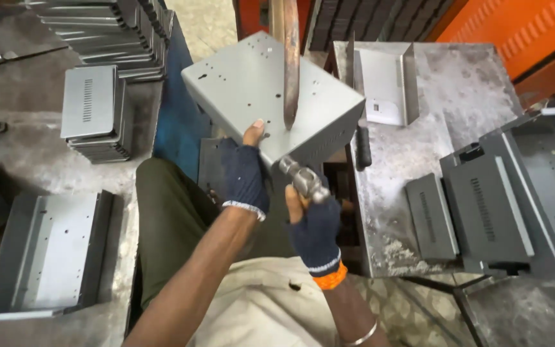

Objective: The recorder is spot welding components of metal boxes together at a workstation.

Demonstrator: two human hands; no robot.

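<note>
Here, left to right:
Grey box: the grey metal box (271, 96) is held tilted at the centre, above the person's lap, just left of the tabletop (444, 115).
Left hand: the left hand (246, 177), in a dark fingerless glove, is in a closed grip on the box's lower edge, thumb pressed on its top face.
Right hand: the right hand (313, 222), gloved alike, has its grip clenched round a metal handle (303, 180) just under the box's lower corner.
Rusty bar: a rusty bar (290, 64) hangs down, its tip on the box's top face.
Edges and room: stacked grey panels (94, 112) lie well apart on the left; grey panels (470, 209) cover the tabletop's right side.
</note>
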